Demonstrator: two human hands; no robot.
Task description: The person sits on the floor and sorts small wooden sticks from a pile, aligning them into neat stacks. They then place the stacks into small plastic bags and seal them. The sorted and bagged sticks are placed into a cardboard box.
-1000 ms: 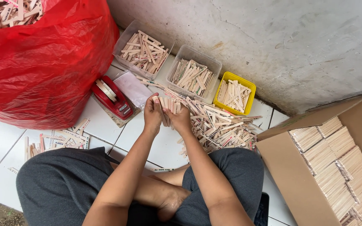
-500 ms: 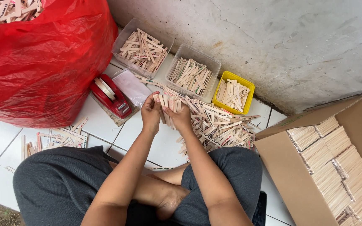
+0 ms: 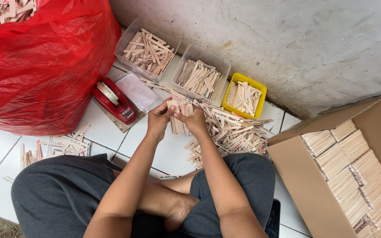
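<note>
Since a second ago our hands have stayed at the same spot over the white tiled floor (image 3: 106,128), and the bundle has been squared up a little between them. At the far left edge of the floor sits the big red plastic bag (image 3: 40,66) of sticks, with a few loose sticks (image 3: 58,145) scattered below it. Just right of the bag lie a red tape dispenser (image 3: 113,100) and a small clear plastic sleeve (image 3: 137,91). Our left hand (image 3: 158,121) and right hand (image 3: 195,121) meet around a bundle of wooden sticks (image 3: 179,115), the fingers of both pinching it from either side. Behind them, along the wall, stand two clear tubs (image 3: 148,46) (image 3: 201,75) and a yellow tub (image 3: 244,94), all holding sticks. A loose heap of sticks (image 3: 232,130) lies just right of our hands. At the right edge is a cardboard box (image 3: 314,180) packed with neat stacks.
</note>
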